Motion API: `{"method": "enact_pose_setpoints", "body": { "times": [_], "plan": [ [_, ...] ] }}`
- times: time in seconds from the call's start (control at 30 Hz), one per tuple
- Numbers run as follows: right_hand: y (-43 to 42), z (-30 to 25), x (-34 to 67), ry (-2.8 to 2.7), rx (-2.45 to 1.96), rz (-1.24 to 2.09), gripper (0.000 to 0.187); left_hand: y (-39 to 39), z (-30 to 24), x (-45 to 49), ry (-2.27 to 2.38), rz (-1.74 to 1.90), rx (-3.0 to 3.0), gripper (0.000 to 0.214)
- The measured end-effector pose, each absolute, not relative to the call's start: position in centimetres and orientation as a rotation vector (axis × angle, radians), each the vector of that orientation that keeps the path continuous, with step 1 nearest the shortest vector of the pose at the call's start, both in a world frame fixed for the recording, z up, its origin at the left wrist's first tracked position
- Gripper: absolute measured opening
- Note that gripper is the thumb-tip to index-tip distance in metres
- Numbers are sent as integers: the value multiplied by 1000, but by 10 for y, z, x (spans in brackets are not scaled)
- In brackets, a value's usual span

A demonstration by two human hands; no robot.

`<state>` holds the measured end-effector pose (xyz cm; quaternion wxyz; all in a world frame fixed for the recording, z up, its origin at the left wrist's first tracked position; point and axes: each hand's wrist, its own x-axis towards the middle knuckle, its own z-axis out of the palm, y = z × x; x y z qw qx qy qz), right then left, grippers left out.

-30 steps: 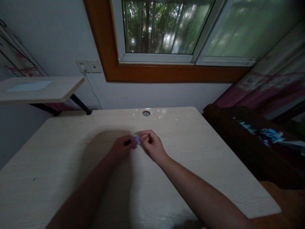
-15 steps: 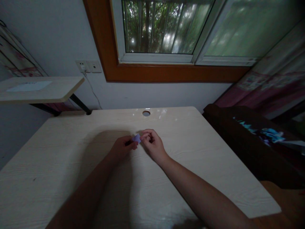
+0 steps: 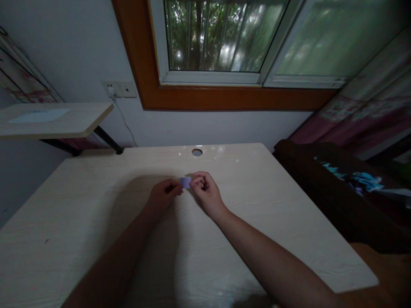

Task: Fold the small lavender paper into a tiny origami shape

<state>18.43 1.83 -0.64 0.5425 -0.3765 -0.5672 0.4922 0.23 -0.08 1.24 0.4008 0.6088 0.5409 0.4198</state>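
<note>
Between my two hands is a small purple piece of paper, roughly square as it faces me. My left hand pinches its left edge between thumb and fingertips. At its right edge, the thumb and index finger of my right hand are closed on it, with the other fingers curled. Both hands are over the pale wood-grain desk, towards its far side. The fingertips cover parts of the paper's edges, so any folds there are hidden.
A round cable hole is near the desk's back edge. At the left stands a raised shelf with a paper sheet on it. A dark brown piece of furniture with blue items stands right of the desk, below a curtain.
The purple paper has turned from a tilted, pointed view to a squarer one. My left fingers have shifted to its left edge; my right hand has barely moved.
</note>
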Motion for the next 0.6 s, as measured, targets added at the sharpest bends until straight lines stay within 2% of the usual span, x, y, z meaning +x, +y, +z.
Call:
{"method": "enact_pose_setpoints", "body": {
  "times": [0.6],
  "plan": [
    [19, -5, 184, -1279, -868, 1194, 30, -1, 15, 3, 1411, 1059, 1517, 26]
  ]
}}
